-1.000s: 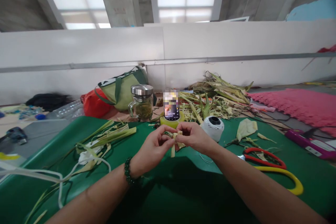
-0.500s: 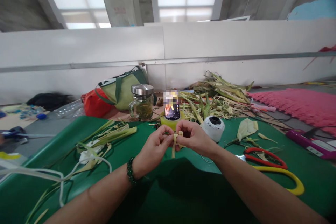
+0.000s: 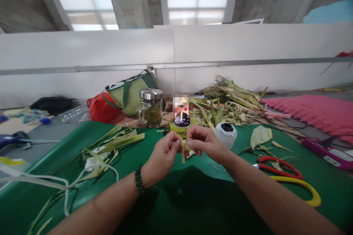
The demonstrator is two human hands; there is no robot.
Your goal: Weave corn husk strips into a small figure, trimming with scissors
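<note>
A pale yellow strip of corn husk point(image 3: 183, 154), looped or folded at its top, is held between my two hands above the green mat point(image 3: 176, 194). One end of it hangs down. My left hand point(image 3: 167, 150), with a dark green bead bracelet point(image 3: 139, 179) at the wrist, pinches the strip's left side. From the right, my right hand point(image 3: 203, 143) grips another part of the strip between thumb and fingers. Just behind the hands, a phone point(image 3: 181, 112) leans upright on a yellow-green roll of tape point(image 3: 175, 128). A white spool of thread point(image 3: 227, 136) stands beside my right hand.
Scissors with red and yellow handles point(image 3: 309, 187) lie at right, near a purple tool point(image 3: 325, 153). Husk strips point(image 3: 124, 141) and a white cable point(image 3: 66, 194) lie at left. A glass jar point(image 3: 151, 110), green bag point(image 3: 135, 95) and husk pile point(image 3: 239, 95) sit behind.
My right hand has turned slightly and shifted its fingers on the husk strip, whose right part now points down to the right. My left hand keeps its pinch. The phone picture differs.
</note>
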